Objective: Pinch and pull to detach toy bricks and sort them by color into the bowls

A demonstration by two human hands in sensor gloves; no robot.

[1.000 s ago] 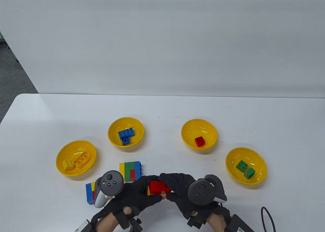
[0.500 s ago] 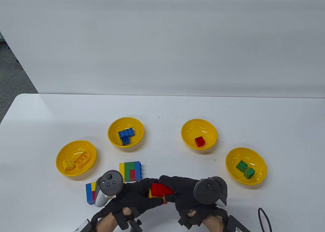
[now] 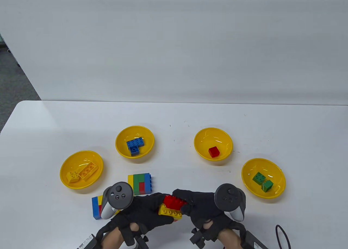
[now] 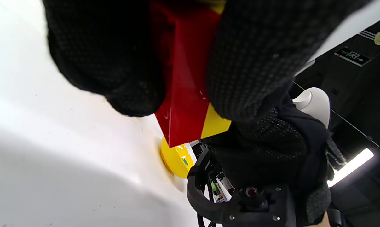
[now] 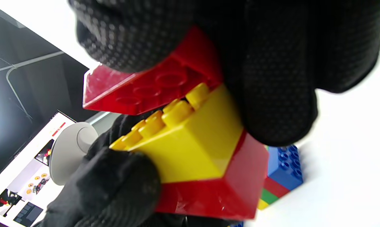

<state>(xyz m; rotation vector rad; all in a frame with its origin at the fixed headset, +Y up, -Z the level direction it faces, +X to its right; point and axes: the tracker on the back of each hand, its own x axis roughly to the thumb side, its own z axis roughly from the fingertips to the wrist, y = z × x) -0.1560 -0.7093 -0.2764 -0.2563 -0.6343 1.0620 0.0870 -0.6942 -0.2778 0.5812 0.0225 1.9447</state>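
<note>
Red plastic toy brick (image 3: 175, 201) sits tilted on the studs of a yellow plastic brick (image 3: 170, 211), one edge lifted, held low over the near edge of the white worktop (image 3: 54, 123); the right wrist view shows a gap at that edge and a second red brick (image 5: 215, 192) under the yellow one. My right hand (image 3: 202, 205) pinches the top red brick, my left hand (image 3: 144, 208) grips the yellow-and-red stack below. I judge the step as mid-detach, the brick not yet free. Next calls for finishing the peel upward, with the stack held firm, then carrying the red brick to the far-right yellow plastic bowl (image 3: 213, 132), which holds one small red cube (image 3: 214, 152). Other bowls: near-right bowl (image 3: 263, 163) with two green bricks (image 3: 262, 181); far-left bowl (image 3: 134, 129) with blue bricks (image 3: 134, 145); near-left bowl (image 3: 81, 154) with yellow bricks (image 3: 81, 173). Unsorted on the worktop: a mixed yellow-green-red-blue block (image 3: 139, 183) and a blue-yellow cluster (image 3: 95, 207) partly behind my left tracker (image 3: 117, 198).
</note>
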